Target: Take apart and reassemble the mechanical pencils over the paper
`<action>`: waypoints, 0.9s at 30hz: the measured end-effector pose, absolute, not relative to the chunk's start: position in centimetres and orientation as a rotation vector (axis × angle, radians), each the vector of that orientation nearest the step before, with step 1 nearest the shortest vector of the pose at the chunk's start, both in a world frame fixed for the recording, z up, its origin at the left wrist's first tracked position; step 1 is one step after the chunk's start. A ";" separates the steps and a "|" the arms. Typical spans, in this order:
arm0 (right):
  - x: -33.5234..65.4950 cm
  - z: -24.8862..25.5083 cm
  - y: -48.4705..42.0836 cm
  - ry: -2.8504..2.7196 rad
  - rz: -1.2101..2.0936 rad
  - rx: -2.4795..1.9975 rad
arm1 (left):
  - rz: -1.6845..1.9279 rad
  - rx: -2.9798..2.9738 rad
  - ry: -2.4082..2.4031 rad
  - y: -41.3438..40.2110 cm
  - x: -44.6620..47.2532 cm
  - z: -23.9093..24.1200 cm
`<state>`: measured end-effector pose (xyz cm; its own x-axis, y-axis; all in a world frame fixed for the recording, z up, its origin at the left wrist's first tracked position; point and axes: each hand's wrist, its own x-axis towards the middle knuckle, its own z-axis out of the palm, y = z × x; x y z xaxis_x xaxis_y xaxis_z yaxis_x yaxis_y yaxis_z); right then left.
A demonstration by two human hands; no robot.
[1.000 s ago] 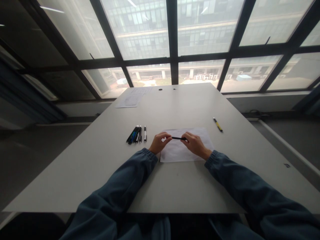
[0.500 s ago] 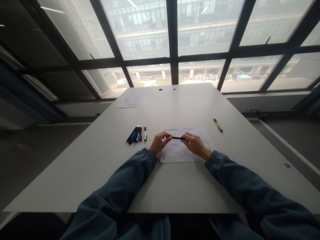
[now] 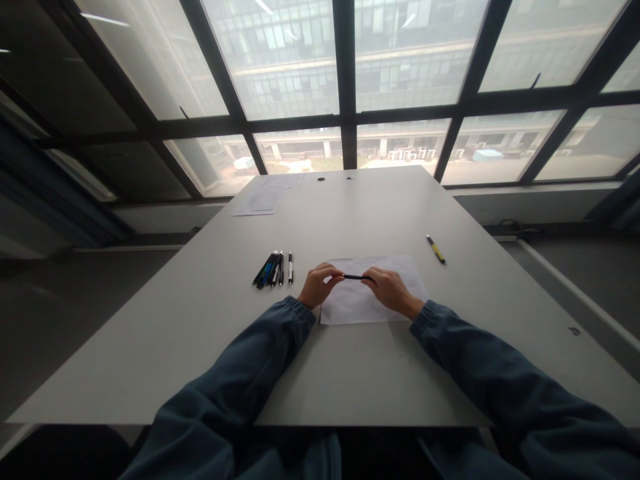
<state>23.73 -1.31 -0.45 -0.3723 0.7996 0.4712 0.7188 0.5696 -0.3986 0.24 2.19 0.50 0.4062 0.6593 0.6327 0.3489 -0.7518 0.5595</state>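
Note:
A thin black pen (image 3: 357,277) is held level between my two hands, just above a white sheet of paper (image 3: 360,303) on the grey table (image 3: 350,373). My left hand (image 3: 319,285) pinches the pen's left end with closed fingers. My right hand (image 3: 391,291) is closed on its right end. Both wrists rest near the paper's near edge, and both arms wear dark blue sleeves.
Several pens (image 3: 273,268) lie in a bunch left of my hands. A yellow and black pen (image 3: 436,249) lies apart to the right. Printed sheets (image 3: 265,195) lie at the table's far left edge. Large windows with dark frames stand behind the table.

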 end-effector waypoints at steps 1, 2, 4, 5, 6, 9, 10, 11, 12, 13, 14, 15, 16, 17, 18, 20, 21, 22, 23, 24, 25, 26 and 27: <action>23.7 -0.5 -1.3 -2.170 0.163 -1.216 | 1.285 2.333 0.871 2.2 0.3 0.5; 23.7 -0.5 -1.3 -2.167 0.161 -1.224 | 1.291 2.335 0.875 2.2 0.3 0.5; 23.7 -0.4 -1.3 -2.156 0.163 -1.230 | 1.303 2.333 0.892 2.2 0.3 0.5; 23.7 -0.4 -1.3 -2.149 0.168 -1.229 | 1.312 2.329 0.903 2.2 0.3 0.5; 23.7 -0.3 -1.3 -2.140 0.174 -1.228 | 1.322 2.324 0.914 2.2 0.3 0.4; 23.9 -0.4 -1.2 -2.085 0.197 -1.250 | 1.354 2.298 0.950 2.2 0.2 0.3; 23.9 -0.5 -1.2 -2.051 0.211 -1.266 | 1.363 2.289 0.965 2.2 0.2 0.3; 23.9 -0.6 -1.1 -2.008 0.233 -1.281 | 1.371 2.281 0.980 2.2 0.2 0.3; 24.0 -0.7 -1.0 -1.961 0.269 -1.289 | 1.378 2.273 0.996 2.2 0.2 0.2; 23.9 -0.8 -0.9 -1.912 0.317 -1.287 | 1.384 2.265 1.013 2.3 0.1 0.2; 23.9 -0.9 -0.8 -1.861 0.372 -1.275 | 1.390 2.257 1.030 2.3 0.1 0.2; 23.9 -1.0 -0.7 -1.811 0.428 -1.255 | 1.394 2.249 1.048 2.3 0.1 0.2; 23.9 -1.1 -0.6 -1.764 0.482 -1.230 | 1.397 2.242 1.067 2.3 0.0 0.2; 23.8 -1.2 -0.5 -1.724 0.527 -1.204 | 1.399 2.236 1.085 2.3 0.0 0.2; 23.8 -1.2 -0.5 -1.693 0.560 -1.180 | 1.399 2.230 1.101 2.3 0.0 0.2; 23.7 -1.2 -0.5 -1.652 0.595 -1.141 | 1.388 2.218 1.126 2.3 -0.1 0.1; 23.7 -1.1 -0.5 -1.636 0.603 -1.124 | 1.380 2.212 1.134 2.3 -0.1 0.1; 23.7 -1.1 -0.6 -1.617 0.614 -1.108 | 1.372 2.206 1.138 2.3 -0.1 0.1; 23.6 -1.0 -0.6 -1.588 0.638 -1.090 | 1.364 2.202 1.142 2.4 -0.2 0.0; 23.6 -0.9 -0.6 -1.548 0.681 -1.071 | 1.355 2.199 1.145 2.4 -0.2 0.0; 23.5 -0.8 -0.7 -1.496 0.742 -1.051 | 1.346 2.197 1.148 2.4 -0.2 0.0; 23.4 -0.7 -0.7 -1.436 0.812 -1.029 | 1.336 2.198 1.150 2.4 -0.2 -0.1; 23.4 -0.7 -0.6 -1.373 0.880 -1.005 | 1.323 2.201 1.150 2.4 -0.2 -0.1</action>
<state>23.39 -0.63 -0.65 0.0300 0.9356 0.3518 0.0706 0.3491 -0.9344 -0.22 2.38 -0.06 0.2444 0.7736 0.5847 0.4713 -0.6217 0.6256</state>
